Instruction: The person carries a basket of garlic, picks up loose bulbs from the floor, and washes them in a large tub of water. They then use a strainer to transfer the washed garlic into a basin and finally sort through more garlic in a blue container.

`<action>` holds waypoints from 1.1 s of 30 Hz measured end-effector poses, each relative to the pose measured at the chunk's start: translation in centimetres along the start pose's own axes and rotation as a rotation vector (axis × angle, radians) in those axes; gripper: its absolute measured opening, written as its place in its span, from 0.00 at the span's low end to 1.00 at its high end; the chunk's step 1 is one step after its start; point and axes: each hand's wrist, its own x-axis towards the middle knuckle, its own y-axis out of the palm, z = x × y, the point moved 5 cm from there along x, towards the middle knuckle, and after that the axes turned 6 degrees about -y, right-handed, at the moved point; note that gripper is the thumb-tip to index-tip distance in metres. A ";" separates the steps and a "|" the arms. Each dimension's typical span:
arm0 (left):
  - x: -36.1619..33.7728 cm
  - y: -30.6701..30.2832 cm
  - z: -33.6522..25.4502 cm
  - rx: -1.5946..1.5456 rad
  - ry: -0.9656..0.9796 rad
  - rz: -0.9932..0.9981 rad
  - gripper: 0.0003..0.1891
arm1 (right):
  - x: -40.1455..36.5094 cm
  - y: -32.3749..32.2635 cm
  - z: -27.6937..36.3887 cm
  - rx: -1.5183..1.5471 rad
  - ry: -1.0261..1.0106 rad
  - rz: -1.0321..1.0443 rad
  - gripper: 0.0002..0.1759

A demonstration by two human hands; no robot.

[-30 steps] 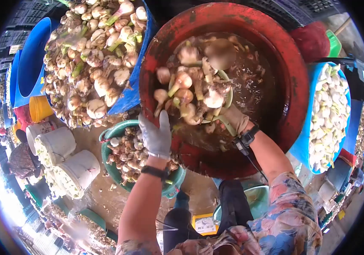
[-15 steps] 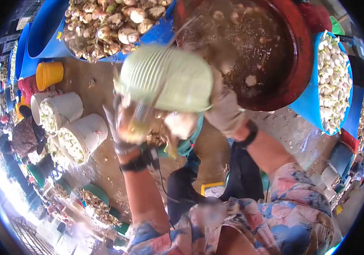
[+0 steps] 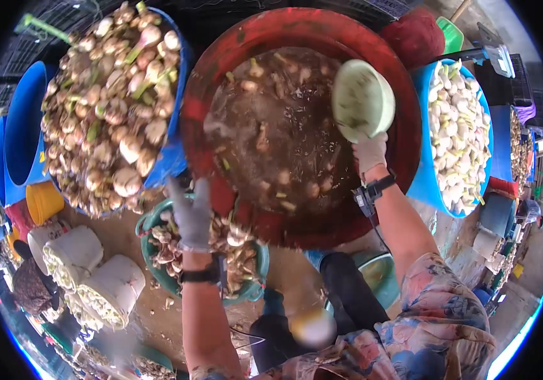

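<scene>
My gloved right hand (image 3: 371,154) grips the edge of a pale green plastic basin (image 3: 361,101). It is tilted over the right side of a large red tub (image 3: 309,234). Inside that tub is brown, murky water with several bulbs floating in it. My gloved left hand (image 3: 190,215) is held up with its fingers apart and nothing in them. It is above a green basket (image 3: 263,269) heaped with soiled bulbs, close to the red tub's lower left rim.
At the left stands a big blue tub (image 3: 173,168) piled with unwashed bulbs (image 3: 110,107). Cleaner white bulbs (image 3: 458,136) fill a light blue tub (image 3: 422,183) at the right. White buckets (image 3: 122,285) of pale pieces and a yellow bucket (image 3: 44,201) sit at lower left.
The green basin has gone from over the green basket to over the red tub, and bulbs no longer tumble from it. My left hand is now off to its left. The view has shifted.
</scene>
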 end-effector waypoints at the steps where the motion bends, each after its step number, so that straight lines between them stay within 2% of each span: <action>1: 0.7 2.3 -1.7 0.293 -0.038 -0.047 0.46 | 0.0 -1.4 3.6 -0.235 0.353 -0.245 0.27; 2: 0.8 4.6 -3.8 0.589 -0.076 -0.094 0.49 | -0.5 -2.6 5.6 -0.469 0.709 -0.487 0.31; 3: 0.5 5.1 -4.3 0.605 -0.085 -0.187 0.52 | 0.7 -2.1 1.9 -0.554 0.708 -0.462 0.34; 5: 0.2 5.0 -5.8 0.517 -0.090 -0.141 0.49 | 6.2 3.4 0.2 -1.559 0.298 0.676 0.23; 6: 0.2 5.1 -6.4 0.490 -0.082 -0.130 0.48 | 8.0 5.2 0.7 -1.473 0.279 0.763 0.10; 7: 0.3 5.2 -5.9 0.504 0.019 -0.152 0.49 | 9.4 5.1 -1.4 -0.751 0.669 0.188 0.09; 8: 0.5 5.2 -5.4 0.515 0.126 -0.176 0.50 | 9.6 6.5 -4.4 0.033 0.937 -0.376 0.11; 9: 0.7 5.1 -5.3 0.536 0.128 -0.178 0.50 | 10.2 8.7 -8.9 0.047 0.951 -0.366 0.11; 10: 0.7 5.1 -5.3 0.523 0.063 -0.149 0.50 | 11.9 10.9 -13.4 -0.263 0.561 -0.115 0.10; 11: 0.5 5.3 -5.3 0.508 -0.003 -0.118 0.49 | 12.8 13.4 -15.1 -0.545 0.151 0.133 0.10; 12: 0.4 5.4 -5.5 0.497 -0.004 -0.121 0.48 | 13.3 15.1 -15.4 -0.533 0.160 0.138 0.10; 14: 0.3 5.4 -5.2 0.520 0.058 -0.117 0.48 | 13.0 20.6 -16.1 0.826 0.679 -0.179 0.10; 16: 0.4 5.5 -5.4 0.483 0.068 -0.106 0.48 | 11.7 23.2 -10.9 0.315 0.477 0.127 0.10; 17: 0.2 5.3 -5.4 0.436 0.073 -0.089 0.48 | 10.3 24.3 -8.5 0.192 0.413 0.240 0.10; 20: 0.1 5.2 -5.2 0.444 0.085 -0.089 0.48 | 5.3 25.3 -1.9 0.240 0.461 0.451 0.10; 23: 0.0 5.0 -5.7 0.421 0.031 -0.076 0.47 | 2.0 23.6 3.6 0.325 0.570 0.543 0.10; 24: 0.1 5.1 -6.1 0.389 -0.011 -0.063 0.47 | 1.2 23.5 3.4 0.318 0.563 0.543 0.10; 26: -0.1 4.9 -6.0 0.382 0.032 -0.096 0.48 | -0.9 24.9 4.4 0.680 0.678 0.703 0.10; 27: -0.1 4.8 -5.8 0.386 0.014 -0.101 0.48 | -1.9 24.8 4.5 0.675 0.668 0.707 0.10; 29: 0.0 4.8 -5.5 0.400 -0.011 -0.120 0.48 | -2.9 23.2 8.2 0.745 0.740 0.567 0.09; 32: 0.1 4.5 -5.2 0.389 0.088 -0.173 0.50 | -3.9 20.0 11.3 0.626 0.685 0.580 0.13; 33: 0.1 4.5 -5.2 0.352 0.038 -0.147 0.50 | -4.2 18.1 12.7 0.553 0.657 0.597 0.15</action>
